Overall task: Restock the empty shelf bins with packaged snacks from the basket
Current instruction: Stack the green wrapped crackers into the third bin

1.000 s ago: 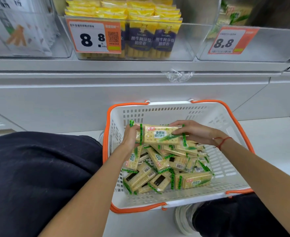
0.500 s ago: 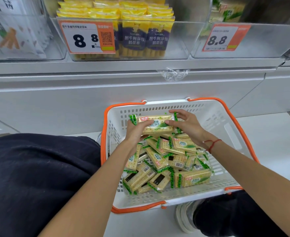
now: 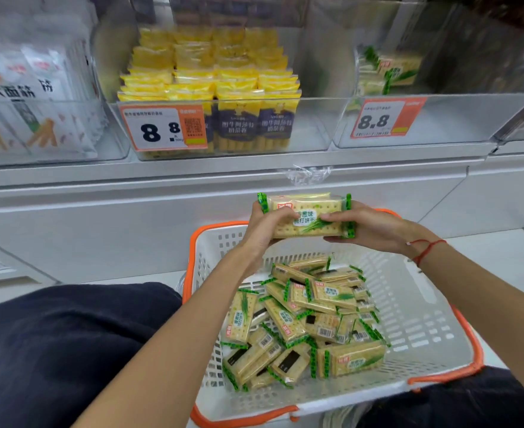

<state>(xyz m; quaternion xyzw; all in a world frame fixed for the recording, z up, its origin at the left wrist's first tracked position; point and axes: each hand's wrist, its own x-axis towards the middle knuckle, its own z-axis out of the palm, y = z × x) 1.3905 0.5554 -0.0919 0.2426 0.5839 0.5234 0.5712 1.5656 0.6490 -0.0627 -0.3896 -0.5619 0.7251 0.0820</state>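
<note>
Both hands hold a stack of cracker packs above the far rim of the basket: the left hand grips its left end, the right hand its right end, fingers curled around. More packs lie in the basket. Above, the right shelf bin is almost empty.

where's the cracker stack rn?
Head view, centre: cracker stack held between left hand and right hand, above the basket rim, below the shelf.
</note>
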